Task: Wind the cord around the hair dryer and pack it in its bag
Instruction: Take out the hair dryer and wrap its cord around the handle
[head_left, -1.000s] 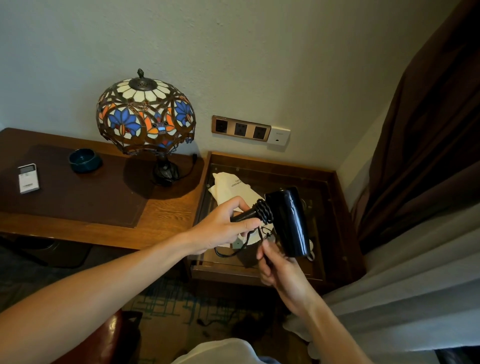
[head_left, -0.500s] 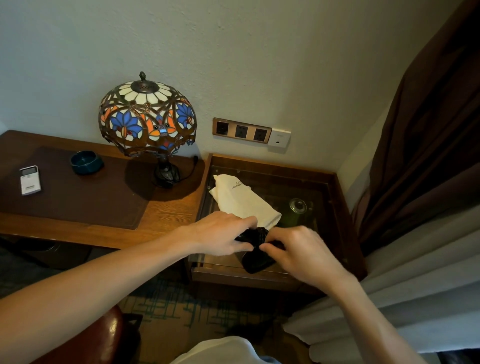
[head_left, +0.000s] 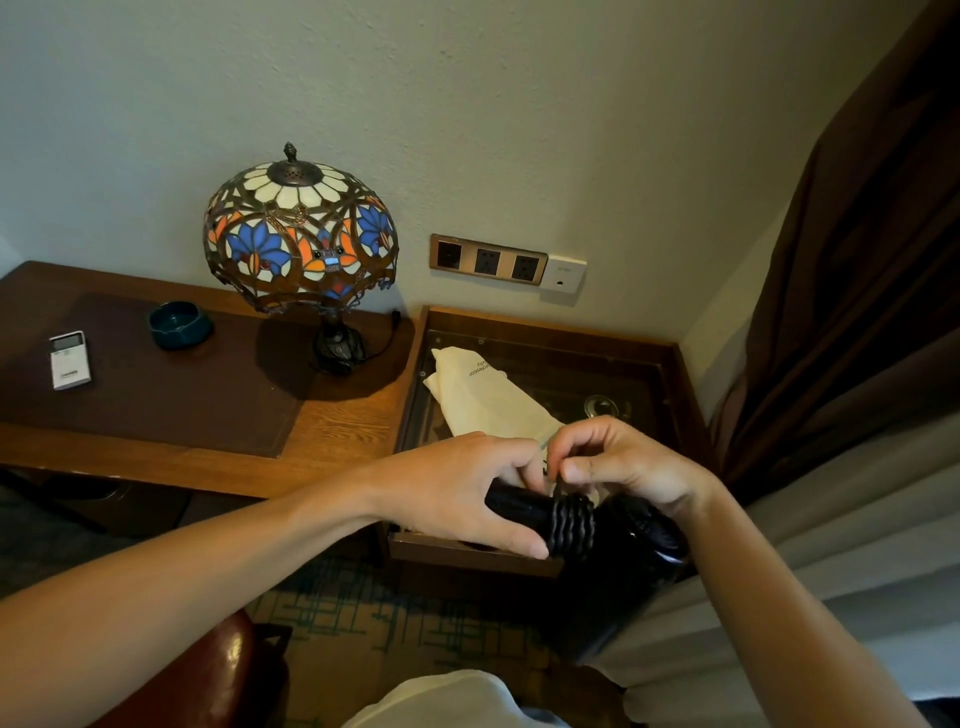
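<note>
While the left hand (head_left: 457, 493) grips one hair dryer (head_left: 597, 551), the right hand (head_left: 618, 467) pinches its cord (head_left: 571, 522).

Black hair dryer (head_left: 618, 551), cream bag (head_left: 488, 400), blue-orange-white floral lamp shade (head_left: 301, 234), teal ashtray (head_left: 180, 325).

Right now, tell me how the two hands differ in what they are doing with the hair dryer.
The left hand wraps the hair dryer by its handle, fingers curled round it beside the wound cord; the right hand sits above the body, fingertips pinched together over the coils. The left hand lies flat and low; the right hand arches. Both hover over the glass-topped table, near the cream bag.
</note>
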